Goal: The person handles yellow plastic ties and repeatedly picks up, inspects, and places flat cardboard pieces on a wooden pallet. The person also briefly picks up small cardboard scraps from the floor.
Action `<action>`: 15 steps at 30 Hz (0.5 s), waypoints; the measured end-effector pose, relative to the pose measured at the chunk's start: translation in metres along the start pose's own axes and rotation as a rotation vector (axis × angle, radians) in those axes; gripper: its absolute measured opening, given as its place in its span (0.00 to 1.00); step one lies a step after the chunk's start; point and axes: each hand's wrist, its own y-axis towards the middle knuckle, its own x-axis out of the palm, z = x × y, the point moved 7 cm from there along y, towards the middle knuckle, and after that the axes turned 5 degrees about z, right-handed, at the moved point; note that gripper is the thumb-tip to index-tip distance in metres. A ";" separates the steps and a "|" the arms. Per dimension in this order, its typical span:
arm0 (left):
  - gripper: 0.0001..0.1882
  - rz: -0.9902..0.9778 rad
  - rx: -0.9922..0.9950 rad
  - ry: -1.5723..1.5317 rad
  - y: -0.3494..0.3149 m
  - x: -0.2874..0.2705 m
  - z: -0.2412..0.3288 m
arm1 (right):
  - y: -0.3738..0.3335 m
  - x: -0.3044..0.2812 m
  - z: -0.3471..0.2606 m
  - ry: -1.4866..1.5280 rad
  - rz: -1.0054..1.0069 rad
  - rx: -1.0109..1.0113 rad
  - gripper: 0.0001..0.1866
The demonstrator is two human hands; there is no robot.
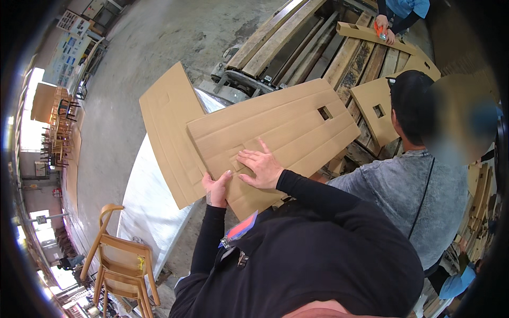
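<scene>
A long brown cardboard sheet point(286, 127) with crease lines and a square cutout near its far right end lies across in front of me. My left hand point(215, 188) pinches its near left edge, thumb on top and the other fingers partly hidden. On the sheet's face, beside a small rectangular flap, my right hand point(260, 167) rests flat with fingers spread. A second cardboard piece point(172, 124) lies to the left, partly covered by the first sheet.
A wooden chair point(123, 249) stands at lower left, beside a plastic-wrapped white surface point(138, 212). Beyond the sheet is a slatted timber frame point(275, 32). A co-worker in grey point(392, 191) stands close on my right; another person's hands hold an orange tool point(380, 31) over folded cardboard point(366, 35).
</scene>
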 end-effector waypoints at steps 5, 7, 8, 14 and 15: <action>0.20 -0.077 0.096 0.049 -0.010 0.005 0.010 | -0.006 0.032 0.002 -0.058 -0.590 0.133 0.30; 0.22 -0.073 0.029 0.026 -0.008 0.005 0.005 | -0.005 0.036 0.002 -0.068 -0.582 0.161 0.30; 0.22 -0.051 -0.001 0.004 -0.007 0.003 0.004 | -0.004 0.038 0.001 -0.051 -0.563 0.167 0.30; 0.23 -0.075 -0.079 -0.088 0.000 0.005 0.007 | 0.001 -0.003 -0.007 0.139 0.107 0.152 0.24; 0.23 -0.057 -0.067 -0.066 0.002 0.003 0.013 | -0.004 -0.019 -0.009 0.178 0.213 0.123 0.24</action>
